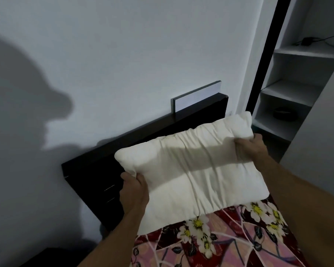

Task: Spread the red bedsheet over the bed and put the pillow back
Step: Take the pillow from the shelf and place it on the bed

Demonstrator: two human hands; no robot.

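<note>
A white pillow (189, 170) lies at the head of the bed, against the dark headboard (97, 170). My left hand (133, 191) grips its near left corner. At the far right corner, my right hand (249, 148) bunches the cloth in its fingers. Below the pillow the red bedsheet (220, 239), printed with white and yellow flowers, covers the mattress. Whether the pillow rests fully on the sheet or is slightly lifted I cannot tell.
A white wall (104, 64) rises behind the headboard, with my shadow on it. A flat white panel (197, 97) stands on the headboard's top. White built-in shelves (293, 89) sit at the right, holding a dark round object (284, 113) and a cable.
</note>
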